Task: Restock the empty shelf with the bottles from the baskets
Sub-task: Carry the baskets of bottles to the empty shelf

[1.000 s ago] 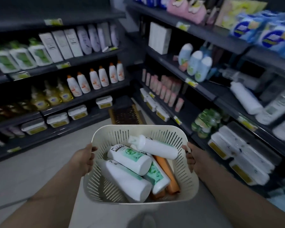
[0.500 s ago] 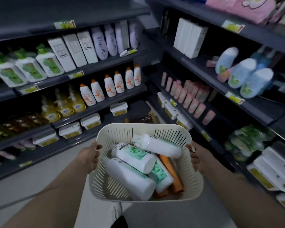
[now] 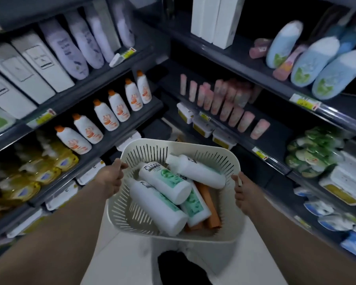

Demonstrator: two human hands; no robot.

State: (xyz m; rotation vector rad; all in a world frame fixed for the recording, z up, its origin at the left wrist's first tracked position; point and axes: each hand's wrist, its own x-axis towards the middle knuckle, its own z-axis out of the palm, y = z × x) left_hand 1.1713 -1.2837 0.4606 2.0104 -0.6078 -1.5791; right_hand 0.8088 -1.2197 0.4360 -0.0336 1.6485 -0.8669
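I carry a cream slotted basket [image 3: 228, 161] in front of me at waist height. My left hand [image 3: 111, 177] grips its left rim and my right hand [image 3: 245, 192] grips its right rim. Inside lie several white bottles with green labels [image 3: 164, 179], stacked across each other, and orange bottles [image 3: 209, 204] partly hidden beneath them. One white bottle [image 3: 195, 171] rests across the far side of the basket.
Dark shelves meet in a corner ahead. On the left stand white bottles with orange caps [image 3: 103, 115], purple bottles [image 3: 70, 50] and yellow bottles [image 3: 47, 171]. On the right are pink tubes [image 3: 224, 103], blue pouches [image 3: 317, 64] and green packs [image 3: 312, 153]. Pale floor [image 3: 119, 254] lies below.
I have walked closer to the shelf corner with the basket; the shelves look larger and nearer. Both hands keep the same grip on the rim.
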